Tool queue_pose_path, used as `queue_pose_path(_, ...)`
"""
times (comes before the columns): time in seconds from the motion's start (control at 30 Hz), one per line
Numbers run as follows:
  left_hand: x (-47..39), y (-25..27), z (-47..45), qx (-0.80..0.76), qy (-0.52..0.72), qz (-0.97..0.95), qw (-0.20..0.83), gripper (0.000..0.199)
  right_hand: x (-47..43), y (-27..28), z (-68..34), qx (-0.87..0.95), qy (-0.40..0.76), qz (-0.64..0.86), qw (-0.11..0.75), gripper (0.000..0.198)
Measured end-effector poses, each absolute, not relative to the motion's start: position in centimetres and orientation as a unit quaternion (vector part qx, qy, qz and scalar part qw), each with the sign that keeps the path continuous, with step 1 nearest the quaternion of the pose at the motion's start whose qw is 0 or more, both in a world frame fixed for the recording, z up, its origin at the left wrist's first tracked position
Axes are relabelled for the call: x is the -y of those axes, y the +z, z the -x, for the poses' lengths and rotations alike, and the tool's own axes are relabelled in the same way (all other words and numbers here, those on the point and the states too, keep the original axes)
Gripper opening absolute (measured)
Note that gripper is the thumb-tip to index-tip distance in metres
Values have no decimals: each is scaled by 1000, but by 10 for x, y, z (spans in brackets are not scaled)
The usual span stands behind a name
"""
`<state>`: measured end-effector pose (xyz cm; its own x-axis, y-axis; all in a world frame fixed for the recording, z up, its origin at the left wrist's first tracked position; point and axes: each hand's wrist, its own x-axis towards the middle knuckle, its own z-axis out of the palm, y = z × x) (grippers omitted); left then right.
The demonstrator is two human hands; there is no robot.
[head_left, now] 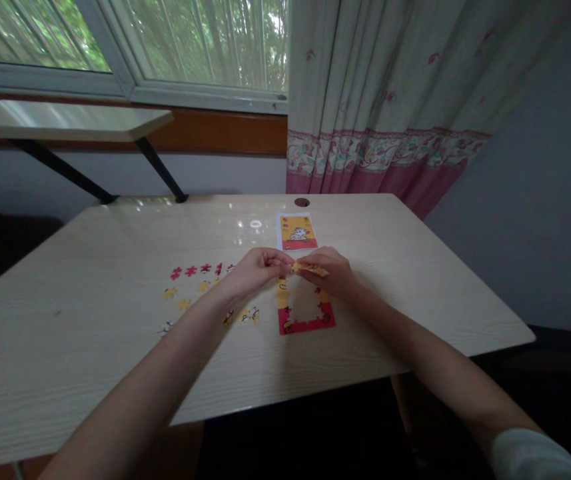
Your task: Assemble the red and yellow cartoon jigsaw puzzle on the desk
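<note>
A pale worktop (415, 280) spreads beneath and all around the fingers; beyond them and to their right hangs a curtain (375, 100), cream above and pink below; the left hand (261, 272) and the right hand (332, 272) meet above the worktop, their fingertips close together.

Below the fingers, on the near side, lies a puzzle border (308, 325) — red along its near edge, yellow further up the sides, its middle showing bare wood; just beyond the fingers lies a printed sheet (298, 233) with a white animal on yellow and red.

The right fingers hold a yellow strip (297, 267) in a narrow pinch; the left fingers pinch its left end; whether it touches the border is hidden.

Smallest are the loose pieces left of the fingers — red pieces (190, 271) in a row, yellow pieces (184, 305) nearer the person.
</note>
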<state>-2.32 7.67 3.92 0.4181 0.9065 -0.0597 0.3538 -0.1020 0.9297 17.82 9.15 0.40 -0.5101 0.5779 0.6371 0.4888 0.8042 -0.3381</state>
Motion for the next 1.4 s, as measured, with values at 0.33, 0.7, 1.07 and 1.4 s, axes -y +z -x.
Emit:
queue_pose_path(0.33,-67,28,47,-505,255,-798,205,24,-97,9,-191,857,26,317,405,15)
queue_pose_path(0.7,-67,24,62,-467,142,-872,43,28,-98,5,-190,855,70,312,409,15)
queue_pose_path(1.07,-71,18,60,-420,124,-899,29,27,-104,-13,-174,871,117,368,305,10)
queue_pose_path(1.4,-68,18,52,-417,112,-901,39,32,-105,-15,-173,872,117,369,301,12)
